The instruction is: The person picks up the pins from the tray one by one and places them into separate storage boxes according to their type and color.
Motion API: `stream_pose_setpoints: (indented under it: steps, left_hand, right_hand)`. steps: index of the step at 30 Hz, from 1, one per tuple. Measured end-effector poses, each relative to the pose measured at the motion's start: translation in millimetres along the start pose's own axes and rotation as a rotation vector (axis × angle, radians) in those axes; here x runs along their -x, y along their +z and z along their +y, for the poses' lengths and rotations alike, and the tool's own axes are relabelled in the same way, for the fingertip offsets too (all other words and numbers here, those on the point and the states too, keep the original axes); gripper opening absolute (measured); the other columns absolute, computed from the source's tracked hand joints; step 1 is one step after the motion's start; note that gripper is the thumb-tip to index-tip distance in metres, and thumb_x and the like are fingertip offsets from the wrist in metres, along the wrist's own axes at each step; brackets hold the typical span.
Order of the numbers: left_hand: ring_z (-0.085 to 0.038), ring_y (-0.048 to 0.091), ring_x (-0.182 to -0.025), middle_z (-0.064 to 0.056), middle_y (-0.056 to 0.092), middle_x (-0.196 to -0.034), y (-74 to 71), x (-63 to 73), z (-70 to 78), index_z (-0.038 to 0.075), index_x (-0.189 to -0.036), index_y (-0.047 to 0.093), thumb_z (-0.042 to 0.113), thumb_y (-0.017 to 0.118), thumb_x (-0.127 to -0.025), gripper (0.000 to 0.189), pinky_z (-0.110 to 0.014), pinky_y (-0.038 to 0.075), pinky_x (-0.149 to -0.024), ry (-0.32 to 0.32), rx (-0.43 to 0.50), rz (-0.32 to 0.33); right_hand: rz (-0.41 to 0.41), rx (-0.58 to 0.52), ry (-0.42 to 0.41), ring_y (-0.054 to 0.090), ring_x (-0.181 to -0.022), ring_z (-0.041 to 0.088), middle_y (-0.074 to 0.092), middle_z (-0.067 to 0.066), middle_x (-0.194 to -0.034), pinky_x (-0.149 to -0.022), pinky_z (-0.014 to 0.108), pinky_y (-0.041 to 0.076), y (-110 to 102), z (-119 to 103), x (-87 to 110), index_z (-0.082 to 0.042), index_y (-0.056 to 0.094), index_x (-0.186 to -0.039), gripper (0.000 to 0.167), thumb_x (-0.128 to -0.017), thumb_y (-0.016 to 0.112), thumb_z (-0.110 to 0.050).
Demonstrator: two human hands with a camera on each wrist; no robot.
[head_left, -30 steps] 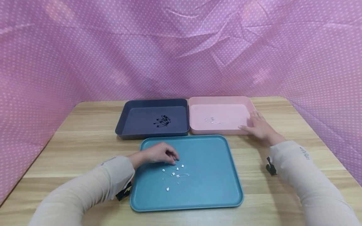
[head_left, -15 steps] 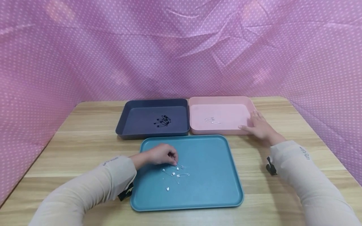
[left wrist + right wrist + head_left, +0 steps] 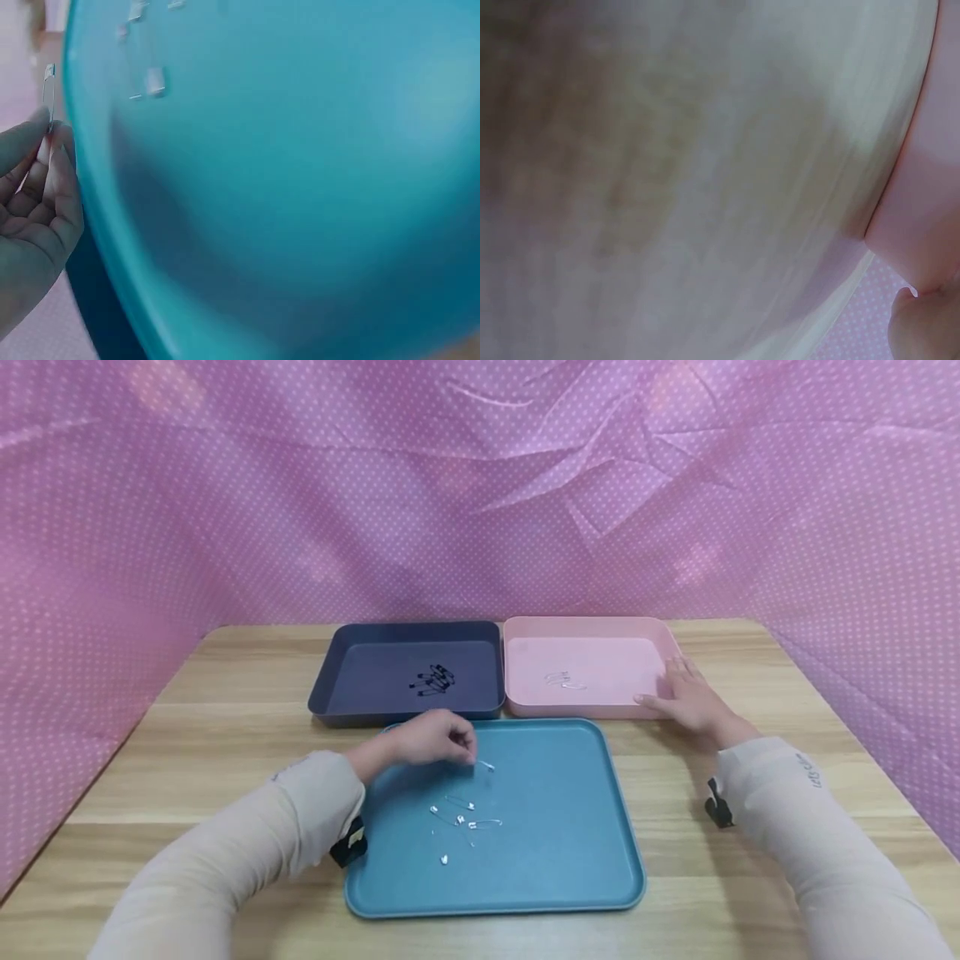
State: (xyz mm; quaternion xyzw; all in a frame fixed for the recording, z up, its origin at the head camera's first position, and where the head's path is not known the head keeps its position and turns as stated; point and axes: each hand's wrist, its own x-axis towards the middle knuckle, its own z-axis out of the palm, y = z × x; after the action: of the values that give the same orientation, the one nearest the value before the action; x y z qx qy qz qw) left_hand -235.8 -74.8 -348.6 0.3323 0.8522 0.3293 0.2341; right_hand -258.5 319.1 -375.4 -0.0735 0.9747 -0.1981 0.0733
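My left hand is over the far left part of the teal tray, thumb and fingertips pinching a silver safety pin. In the left wrist view the pin's clasp end sticks out past the fingertips. Several more silver safety pins lie scattered on the tray, nearer the front than this hand. My right hand rests with extended fingers against the right side of the pink tray. Only a small part of that hand shows in the right wrist view.
Left of the pink tray stands a dark blue tray holding a cluster of black safety pins. A few silver safety pins lie inside the pink tray. All trays sit on a wooden table, with a pink dotted cloth hanging behind.
My left hand takes a silver safety pin from the scattered group and lifts it away toward the tray's far edge. The right hand stays at the pink tray.
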Motion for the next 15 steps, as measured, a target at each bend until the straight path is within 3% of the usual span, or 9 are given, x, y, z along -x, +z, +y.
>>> stream_pose_setpoints:
  steps: [6, 15]
  left_hand:
    - [-0.015, 0.050, -0.067, 0.000, 0.056, -0.071, -13.9, -15.7, 11.6, 0.012, -0.078, 0.061, 0.015, 0.061, -0.081, 0.005, -0.028, 0.043, -0.064, -0.006, 0.059, 0.070]
    - [-0.014, 0.057, -0.078, -0.003, 0.061, -0.081, -22.3, -48.8, 26.5, 0.009, -0.080, 0.062, 0.015, 0.060, -0.082, 0.006, -0.024, 0.046, -0.070, -0.062, 0.197, 0.194]
  right_hand:
    - [0.022, 0.002, -0.001, -0.011, -0.124, 0.040, -0.009, 0.031, -0.135, -0.097, 0.050, -0.003, 2, -1, 0.9, 0.014, -0.005, -0.130, 0.100, -0.080, 0.042, -0.059]
    - [0.024, -0.001, 0.021, -0.012, -0.125, 0.039, -0.011, 0.028, -0.136, -0.097, 0.050, -0.003, 6, -4, 2.8, 0.012, -0.005, -0.131, 0.100, -0.079, 0.042, -0.060]
